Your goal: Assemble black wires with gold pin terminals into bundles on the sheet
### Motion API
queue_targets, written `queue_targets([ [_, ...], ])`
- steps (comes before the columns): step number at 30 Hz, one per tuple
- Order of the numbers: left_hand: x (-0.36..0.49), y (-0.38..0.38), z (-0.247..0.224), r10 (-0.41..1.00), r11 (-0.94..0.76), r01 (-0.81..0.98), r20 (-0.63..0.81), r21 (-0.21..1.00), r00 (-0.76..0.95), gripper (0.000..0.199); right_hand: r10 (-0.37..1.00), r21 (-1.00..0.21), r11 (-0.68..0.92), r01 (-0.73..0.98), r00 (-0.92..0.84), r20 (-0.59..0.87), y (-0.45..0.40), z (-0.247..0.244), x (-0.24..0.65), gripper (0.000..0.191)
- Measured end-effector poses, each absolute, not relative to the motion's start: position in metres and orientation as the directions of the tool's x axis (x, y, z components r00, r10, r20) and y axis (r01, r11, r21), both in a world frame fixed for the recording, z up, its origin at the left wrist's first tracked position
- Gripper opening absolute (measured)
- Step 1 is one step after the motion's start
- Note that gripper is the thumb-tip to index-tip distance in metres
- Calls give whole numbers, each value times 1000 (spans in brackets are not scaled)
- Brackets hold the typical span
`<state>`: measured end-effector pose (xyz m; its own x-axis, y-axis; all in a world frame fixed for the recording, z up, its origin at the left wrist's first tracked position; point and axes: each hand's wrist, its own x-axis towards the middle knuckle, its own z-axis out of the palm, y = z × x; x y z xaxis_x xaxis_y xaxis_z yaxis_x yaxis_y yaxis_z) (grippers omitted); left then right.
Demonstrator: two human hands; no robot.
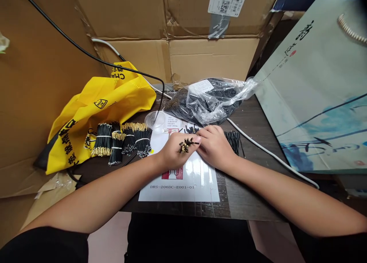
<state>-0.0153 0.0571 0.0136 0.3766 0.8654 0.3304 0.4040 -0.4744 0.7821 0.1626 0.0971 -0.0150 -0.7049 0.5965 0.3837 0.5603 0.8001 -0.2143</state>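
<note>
My left hand (173, 152) is wrapped round a bunch of short black wires (185, 145), whose dark and gold ends stick out from the fist. Against it, my right hand (215, 146) has its fingers bent together near the left thumb; what they hold, if anything, is hidden. Both hands are over a printed white sheet (197, 186). Beyond them lie loose black pieces (190, 129). More black wires (233, 140) lie right of my right hand. Several banded bundles of black wires with gold ends (102, 138) are at the left.
A yellow bag (100, 91) lies at the left, behind the bundles. A clear plastic bag of black wires (212, 100) is at the back, near a clear round container (155, 119). Cardboard boxes (129, 18) stand behind. A white cable (269, 152) and a large paper bag (323, 83) are at the right.
</note>
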Motion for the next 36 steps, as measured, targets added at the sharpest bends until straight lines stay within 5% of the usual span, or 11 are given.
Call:
queue_targets([
  [6,-16,56,9,797,-596,472,407,650,446,39,571,-148,816,558,-744,347,99,-12,158,15],
  [19,-15,58,2,722,-692,442,525,571,451,37,386,-18,913,407,-852,353,105,-18,155,20],
  [30,-14,53,11,719,-693,420,518,586,464,39,357,-70,932,355,-875,328,106,-16,158,25],
  [36,-15,51,10,732,-677,382,523,629,437,39,418,-162,908,388,-793,444,107,-16,162,23],
])
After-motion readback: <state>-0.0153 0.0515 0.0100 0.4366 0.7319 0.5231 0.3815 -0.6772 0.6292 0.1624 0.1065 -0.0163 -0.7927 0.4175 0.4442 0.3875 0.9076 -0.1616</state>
